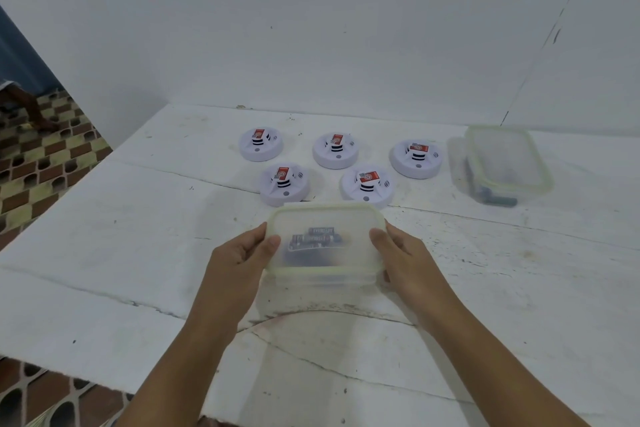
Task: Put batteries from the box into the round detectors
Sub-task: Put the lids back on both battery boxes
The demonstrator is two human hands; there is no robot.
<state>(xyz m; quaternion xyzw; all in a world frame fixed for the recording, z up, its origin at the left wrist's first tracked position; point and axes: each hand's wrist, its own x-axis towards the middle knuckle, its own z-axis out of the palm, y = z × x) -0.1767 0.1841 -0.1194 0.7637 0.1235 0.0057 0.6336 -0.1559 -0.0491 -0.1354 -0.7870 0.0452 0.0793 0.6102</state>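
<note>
A clear plastic box [325, 274] with a yellowish-rimmed lid [298, 215] sits on the white table in front of me. Dark batteries [317, 239] show through the lid. My left hand [239, 253] grips the box's left side, thumb on the lid. My right hand [401, 253] grips its right side, thumb on the lid. Beyond the box lie several round white detectors, each with a red label on top: three in a back row [261, 144] [335, 150] [416, 158] and two nearer ones [284, 184] [367, 186].
A second clear box [460, 163] stands at the right with its lid [540, 170] leaning across it and some dark batteries [498, 198] inside. The white wall rises right behind the detectors. The table [138, 253] ends at the left over a tiled floor [41, 163].
</note>
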